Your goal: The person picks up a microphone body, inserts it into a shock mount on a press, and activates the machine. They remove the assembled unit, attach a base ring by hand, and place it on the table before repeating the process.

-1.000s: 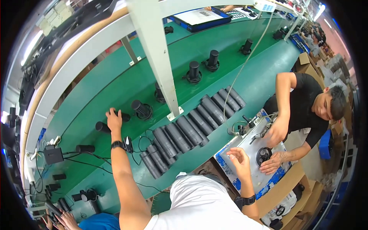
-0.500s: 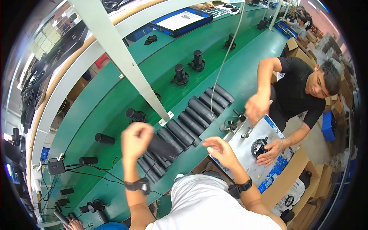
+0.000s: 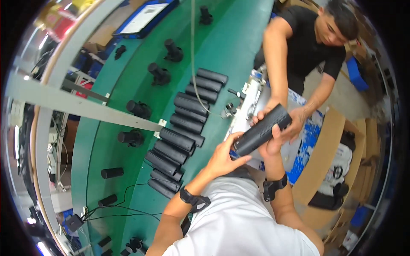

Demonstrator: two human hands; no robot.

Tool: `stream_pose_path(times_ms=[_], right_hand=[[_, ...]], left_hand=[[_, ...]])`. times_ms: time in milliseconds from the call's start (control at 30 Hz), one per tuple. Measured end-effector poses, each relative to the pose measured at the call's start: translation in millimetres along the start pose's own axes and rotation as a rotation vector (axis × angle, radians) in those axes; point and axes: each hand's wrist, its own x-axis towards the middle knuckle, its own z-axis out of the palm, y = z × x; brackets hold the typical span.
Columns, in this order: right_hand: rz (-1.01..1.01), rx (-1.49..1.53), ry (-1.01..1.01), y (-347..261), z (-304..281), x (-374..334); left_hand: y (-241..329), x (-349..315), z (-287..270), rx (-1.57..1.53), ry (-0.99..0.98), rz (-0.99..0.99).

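A black perforated cylinder (image 3: 262, 130) slants up to the right in front of me, over the metal work plate. My left hand (image 3: 222, 157) grips its near end, thumb and fingers on either side. My right hand (image 3: 271, 146) holds its underside, thumb up along the near side. At the far end, a co-worker's hand (image 3: 295, 123) touches the same cylinder, and their other hand (image 3: 258, 115) is against its upper side. To my left, a row of similar black cylinders (image 3: 188, 123) lies side by side on the green table (image 3: 222, 51).
Black cylinders on round bases (image 3: 159, 74) stand along the green belt. A grey post (image 3: 106, 113) crosses above it. Thin cables (image 3: 128, 211) run at the lower left. A cardboard box (image 3: 318, 162) with parts stands right; a blue tray (image 3: 145, 19) sits at the back.
My left hand has brought a black cylinder from the row rightward to the work plate, and my right hand has taken hold. The co-worker's hands have moved onto it. The view has turned.
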Motion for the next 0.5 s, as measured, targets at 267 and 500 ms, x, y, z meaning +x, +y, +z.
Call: stream_pose_path(times_ms=[267, 500], right_hand=[[-0.205, 0.37, -0.261, -50.4, -31.1, -13.8], [-0.267, 0.312, -0.536, -80.1, -56.5, -30.3]], left_hand=[[18.8, 24.6, 25.3, -1.018, -0.5, -0.433], [-11.2, 26.4, 58.5, -1.405, -0.805, -0.777]])
